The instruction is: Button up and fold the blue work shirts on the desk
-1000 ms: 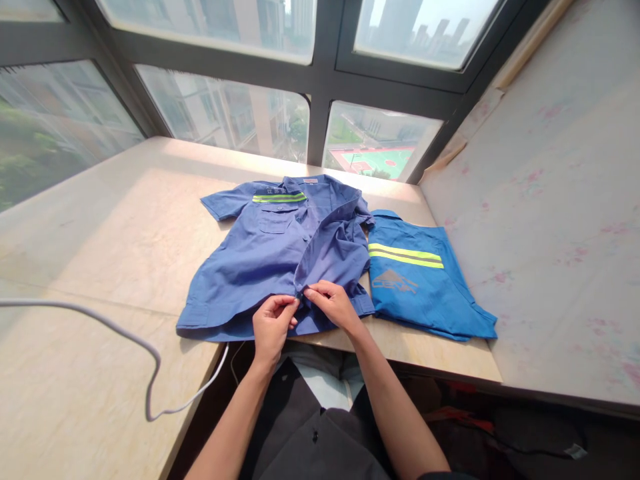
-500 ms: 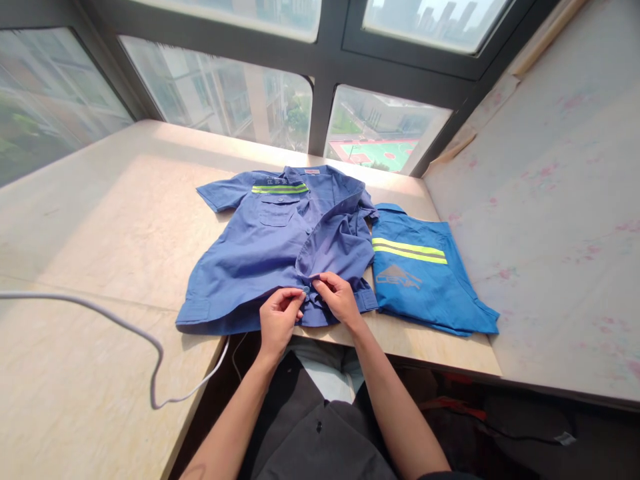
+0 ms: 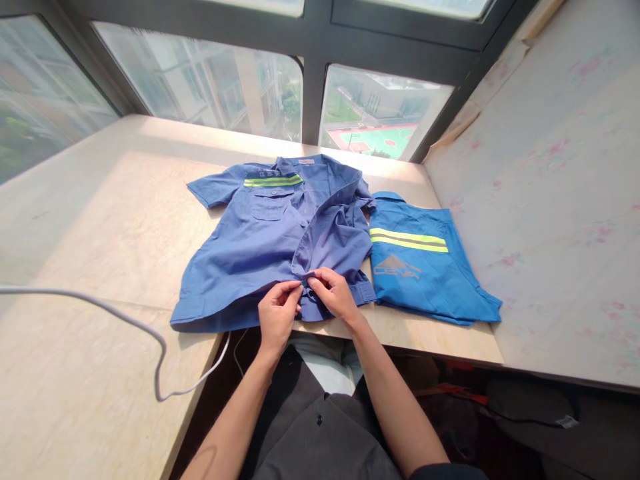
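Observation:
A blue short-sleeved work shirt with a yellow-green stripe and a chest pocket lies front up, its upper front open and its collar toward the window. At its lower front edge, my left hand pinches the cloth by a button between thumb and forefinger. My right hand pinches the other front edge just beside it, the fingertips of both hands almost meeting. The button is mostly hidden by the fingers. To the right lies a brighter blue folded work shirt with yellow stripes and a grey logo.
Both shirts lie on a pale sill-like surface under a dark-framed window. A grey cable curves across the left side and over the front edge. A flowered wall bounds the right.
My fingertips have come closer together at the shirt's lower front, covering more of the button. The view has shifted slightly, so the shirts appear a little higher.

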The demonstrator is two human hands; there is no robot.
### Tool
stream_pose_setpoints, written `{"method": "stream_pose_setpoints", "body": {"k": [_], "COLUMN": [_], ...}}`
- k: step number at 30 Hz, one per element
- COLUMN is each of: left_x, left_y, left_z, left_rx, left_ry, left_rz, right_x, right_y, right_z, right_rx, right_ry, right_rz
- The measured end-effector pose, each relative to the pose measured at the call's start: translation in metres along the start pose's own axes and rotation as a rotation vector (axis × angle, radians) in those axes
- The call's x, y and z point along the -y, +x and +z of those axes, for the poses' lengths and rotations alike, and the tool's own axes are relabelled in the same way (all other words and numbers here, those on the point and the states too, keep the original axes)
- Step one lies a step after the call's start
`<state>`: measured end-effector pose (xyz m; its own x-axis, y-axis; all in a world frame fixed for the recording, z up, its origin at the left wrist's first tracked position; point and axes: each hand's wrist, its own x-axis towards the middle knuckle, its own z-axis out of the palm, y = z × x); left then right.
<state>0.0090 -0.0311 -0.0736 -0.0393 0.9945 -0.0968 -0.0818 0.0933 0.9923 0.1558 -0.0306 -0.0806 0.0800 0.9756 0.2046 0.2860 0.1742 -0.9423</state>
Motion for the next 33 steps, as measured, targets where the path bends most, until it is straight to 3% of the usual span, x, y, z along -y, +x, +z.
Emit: {"method": "stream_pose_setpoints", "body": {"k": [13, 26, 33], "left_x": [0.005, 0.018, 0.011], "left_y": [-0.005, -0.01, -0.005], "left_z": [0.001, 0.003, 0.004], "left_rx": [-0.007, -0.127, -0.133], "left_ry": [0.125, 0.212, 0.132], "left_rz": [0.074, 0.201, 0.119], "right_x": [0.0, -0.006, -0.005], "right_y": [-0.002, -0.005, -0.005], "right_z": [-0.001, -0.001, -0.004], "right_rx": [0.003, 0.061, 0.174], "right_ry": [0.003, 0.01, 0.09], "right_rz": [-0.039, -0.188, -0.22]}}
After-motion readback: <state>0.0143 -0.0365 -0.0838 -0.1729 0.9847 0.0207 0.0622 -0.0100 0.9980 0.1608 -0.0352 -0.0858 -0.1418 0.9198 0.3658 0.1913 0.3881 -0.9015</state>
